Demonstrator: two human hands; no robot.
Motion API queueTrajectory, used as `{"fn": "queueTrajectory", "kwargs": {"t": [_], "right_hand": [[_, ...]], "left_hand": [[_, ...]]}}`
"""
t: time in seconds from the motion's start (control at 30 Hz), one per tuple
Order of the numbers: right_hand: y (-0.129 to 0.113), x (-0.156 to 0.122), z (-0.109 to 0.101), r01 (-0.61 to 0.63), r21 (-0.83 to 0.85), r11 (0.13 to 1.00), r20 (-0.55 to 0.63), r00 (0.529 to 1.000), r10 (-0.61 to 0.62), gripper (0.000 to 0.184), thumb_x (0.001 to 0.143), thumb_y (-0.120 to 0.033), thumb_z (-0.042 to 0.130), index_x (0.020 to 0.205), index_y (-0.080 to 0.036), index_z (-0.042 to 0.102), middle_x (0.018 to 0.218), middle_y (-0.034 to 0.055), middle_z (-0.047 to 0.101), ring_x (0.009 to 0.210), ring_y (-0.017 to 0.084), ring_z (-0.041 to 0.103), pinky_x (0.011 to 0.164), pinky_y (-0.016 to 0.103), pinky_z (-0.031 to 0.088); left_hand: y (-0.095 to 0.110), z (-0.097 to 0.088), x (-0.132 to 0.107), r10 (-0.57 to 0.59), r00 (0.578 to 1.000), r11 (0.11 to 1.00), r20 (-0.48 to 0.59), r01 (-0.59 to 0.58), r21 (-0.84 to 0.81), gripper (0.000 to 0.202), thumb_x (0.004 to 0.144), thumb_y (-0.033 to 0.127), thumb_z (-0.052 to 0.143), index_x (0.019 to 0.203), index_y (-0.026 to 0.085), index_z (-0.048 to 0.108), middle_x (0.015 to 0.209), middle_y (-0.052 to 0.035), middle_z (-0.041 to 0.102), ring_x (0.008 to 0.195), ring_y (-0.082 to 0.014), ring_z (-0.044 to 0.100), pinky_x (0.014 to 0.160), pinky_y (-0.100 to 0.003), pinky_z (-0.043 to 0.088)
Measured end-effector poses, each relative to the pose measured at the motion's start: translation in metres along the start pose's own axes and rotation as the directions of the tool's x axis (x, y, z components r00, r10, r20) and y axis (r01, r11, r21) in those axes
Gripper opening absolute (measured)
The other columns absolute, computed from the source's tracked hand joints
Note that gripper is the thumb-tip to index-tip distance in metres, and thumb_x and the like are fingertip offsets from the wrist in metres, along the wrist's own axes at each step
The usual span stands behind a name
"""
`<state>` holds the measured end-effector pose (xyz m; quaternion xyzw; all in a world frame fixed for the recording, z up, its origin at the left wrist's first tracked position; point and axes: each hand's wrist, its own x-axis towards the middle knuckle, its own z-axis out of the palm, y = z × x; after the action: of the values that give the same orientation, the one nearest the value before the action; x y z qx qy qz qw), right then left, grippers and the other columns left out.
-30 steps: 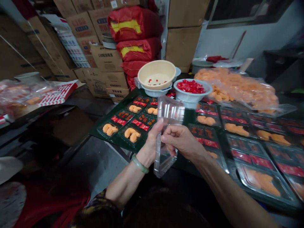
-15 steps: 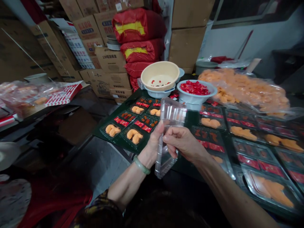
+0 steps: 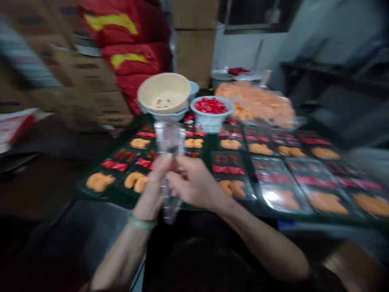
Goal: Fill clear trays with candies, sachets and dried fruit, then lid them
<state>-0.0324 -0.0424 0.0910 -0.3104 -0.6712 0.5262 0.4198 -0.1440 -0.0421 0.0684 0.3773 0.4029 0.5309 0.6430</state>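
The left hand [image 3: 153, 182] and right hand [image 3: 194, 184] grip a clear lid [image 3: 168, 138] over trays [image 3: 231, 178] on the bench [image 3: 185, 206]; 2 bowls [image 3: 209, 106] sit beyond, before red sacks [image 3: 127, 61] and cartons [image 3: 91, 77].

Packing room, stacked cartons [image 3: 91, 97], filled trays [image 3: 231, 170]

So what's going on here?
A person grips a clear plastic lid upright between the left hand and the right hand. The view is blurred. Beyond it, dark green trays hold orange pieces and red packets. Behind them stand a white bowl of red pieces and a plastic bag of orange pieces.
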Motion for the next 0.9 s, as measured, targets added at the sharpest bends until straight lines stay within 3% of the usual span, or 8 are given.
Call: {"fn": "queueTrajectory", "kwargs": {"t": [0.03,0.17,0.3,0.4,0.5,0.63,0.8,0.9], "right_hand": [[-0.002,0.000,0.004,0.066,-0.068,0.996,-0.053,0.996,-0.069,0.012,0.074,-0.018,0.051,0.064,-0.019,0.044,0.059,-0.0052,0.051,0.052,0.007,0.047,0.049,0.019,0.036],[0.000,0.011,0.012,0.167,-0.077,0.983,-0.108,0.979,-0.175,0.018,0.069,-0.018,0.057,0.062,-0.020,0.040,0.059,-0.0078,0.045,0.055,0.006,0.042,0.053,0.019,0.034],[-0.009,0.016,0.002,0.128,0.100,0.987,-0.055,0.991,-0.123,0.017,0.066,-0.011,0.055,0.062,-0.020,0.041,0.059,-0.0077,0.042,0.053,0.006,0.039,0.051,0.018,0.033],[-0.001,0.023,-0.030,0.021,0.256,0.967,-0.033,0.999,-0.013,0.011,0.072,-0.018,0.053,0.065,-0.019,0.045,0.056,-0.0072,0.039,0.048,0.005,0.034,0.046,0.018,0.028],[0.034,0.050,-0.076,-0.136,0.441,0.887,-0.026,0.986,0.164,0.017,0.073,-0.026,0.056,0.066,-0.019,0.043,0.052,-0.0087,0.034,0.043,0.004,0.028,0.041,0.017,0.020],[0.095,0.101,-0.129,-0.378,0.444,0.812,-0.055,0.893,0.446,0.026,0.068,-0.024,0.059,0.063,-0.019,0.035,0.051,-0.0094,0.031,0.041,0.003,0.025,0.039,0.016,0.017],[0.148,0.150,-0.166,-0.522,0.324,0.789,-0.122,0.804,0.582,0.029,0.077,-0.017,0.054,0.060,-0.019,0.030,0.047,-0.0095,0.027,0.039,0.002,0.022,0.036,0.015,0.015],[0.162,0.167,-0.180,-0.635,0.221,0.740,-0.153,0.727,0.669,0.023,0.086,-0.019,0.050,0.065,-0.015,0.043,0.052,-0.0075,0.036,0.040,0.003,0.029,0.036,0.014,0.023]], "left_hand": [[0.006,-0.003,0.000,0.056,0.996,0.998,-0.071,-0.053,0.042,0.028,0.067,0.051,0.058,0.075,0.025,0.061,0.055,0.0030,0.058,0.052,-0.0154,0.058,0.049,-0.028,0.050],[0.022,-0.017,0.015,0.182,0.980,0.979,-0.082,-0.173,0.111,0.034,0.067,0.044,0.051,0.098,0.034,0.064,0.084,0.0048,0.068,0.088,-0.0274,0.063,0.065,-0.040,0.056],[0.031,-0.027,0.019,0.263,0.947,0.965,-0.187,-0.261,0.037,0.034,0.067,0.044,0.051,0.098,0.038,0.063,0.076,0.0071,0.067,0.090,-0.0274,0.063,0.064,-0.039,0.056],[0.042,-0.037,0.012,0.175,0.959,0.975,-0.221,-0.200,-0.096,0.038,0.070,0.054,0.048,0.097,0.032,0.062,0.095,0.0026,0.069,0.093,-0.0283,0.062,0.064,-0.039,0.057],[0.055,-0.053,0.006,0.112,0.970,0.967,-0.217,-0.156,-0.201,0.047,0.072,0.064,0.040,0.098,0.030,0.060,0.109,-0.0014,0.065,0.094,-0.0308,0.061,0.065,-0.046,0.056],[0.063,-0.080,0.009,0.141,0.949,0.938,-0.284,-0.220,-0.270,0.050,0.064,0.062,0.053,0.099,0.027,0.061,0.101,-0.0061,0.067,0.089,-0.0312,0.062,0.067,-0.047,0.055],[0.054,-0.105,0.028,0.138,0.974,0.879,-0.182,-0.205,-0.430,0.057,0.058,0.056,0.062,0.104,0.022,0.060,0.095,-0.0097,0.067,0.083,-0.0304,0.063,0.068,-0.045,0.055],[0.046,-0.114,0.035,0.115,0.987,0.865,-0.112,-0.155,-0.477,0.062,0.060,0.057,0.061,0.111,0.022,0.057,0.094,-0.0103,0.067,0.080,-0.0296,0.064,0.066,-0.044,0.054]]}}
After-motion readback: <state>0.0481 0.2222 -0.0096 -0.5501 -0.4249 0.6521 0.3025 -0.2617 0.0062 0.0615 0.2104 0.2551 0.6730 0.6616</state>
